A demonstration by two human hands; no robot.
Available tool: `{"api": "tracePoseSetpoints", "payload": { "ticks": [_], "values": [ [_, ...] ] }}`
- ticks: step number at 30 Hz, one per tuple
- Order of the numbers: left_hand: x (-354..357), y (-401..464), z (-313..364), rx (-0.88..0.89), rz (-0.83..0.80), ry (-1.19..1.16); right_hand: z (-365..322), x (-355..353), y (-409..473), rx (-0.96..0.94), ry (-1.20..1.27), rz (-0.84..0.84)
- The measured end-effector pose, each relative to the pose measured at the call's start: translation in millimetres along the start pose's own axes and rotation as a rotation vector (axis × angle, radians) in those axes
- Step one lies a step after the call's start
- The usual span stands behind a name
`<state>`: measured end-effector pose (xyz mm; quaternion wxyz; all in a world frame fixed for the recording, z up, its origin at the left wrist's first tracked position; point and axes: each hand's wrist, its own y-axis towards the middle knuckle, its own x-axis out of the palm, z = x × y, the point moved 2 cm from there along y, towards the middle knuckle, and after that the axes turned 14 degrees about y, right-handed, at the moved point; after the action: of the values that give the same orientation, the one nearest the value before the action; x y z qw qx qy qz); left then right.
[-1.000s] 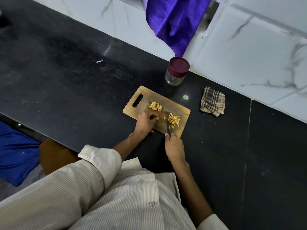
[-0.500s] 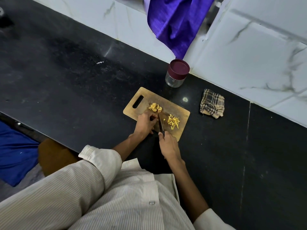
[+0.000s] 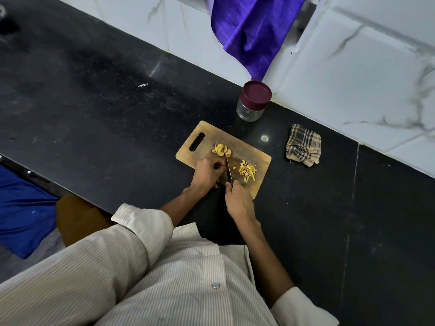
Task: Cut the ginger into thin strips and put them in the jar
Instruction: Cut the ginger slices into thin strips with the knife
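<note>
A wooden cutting board (image 3: 257, 158) lies on the black counter. Ginger slices (image 3: 221, 149) sit near its middle, and a pile of thin ginger strips (image 3: 247, 170) lies to their right. My right hand (image 3: 237, 201) grips a knife (image 3: 228, 170) whose blade points away from me, just right of my left fingers. My left hand (image 3: 207, 172) has its fingers curled down on the board beside the blade; what they hold is hidden. A glass jar (image 3: 253, 102) with a maroon lid on it stands behind the board by the wall.
A folded checked cloth (image 3: 303, 145) lies right of the board. A purple cloth (image 3: 249, 31) hangs over the white tiled wall above the jar. The black counter (image 3: 94, 102) stretches left, with its front edge at the lower left.
The knife has moved left from beside the strip pile to right beside my left fingers. My left hand has stayed in place on the board.
</note>
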<state>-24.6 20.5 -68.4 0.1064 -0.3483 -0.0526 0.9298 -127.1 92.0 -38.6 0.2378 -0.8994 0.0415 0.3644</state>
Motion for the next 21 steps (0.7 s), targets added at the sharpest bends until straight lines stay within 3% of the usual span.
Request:
{"api": "tracePoseSetpoints", "payload": {
  "ticks": [12,21],
  "values": [
    [1,-1,-1,0.069,0.028,0.067,1,8,-7,0.010,-0.056,0.053],
    [1,-1,0,0.058,0.014,0.091,13,11,-16,0.083,-0.056,-0.006]
  ]
}}
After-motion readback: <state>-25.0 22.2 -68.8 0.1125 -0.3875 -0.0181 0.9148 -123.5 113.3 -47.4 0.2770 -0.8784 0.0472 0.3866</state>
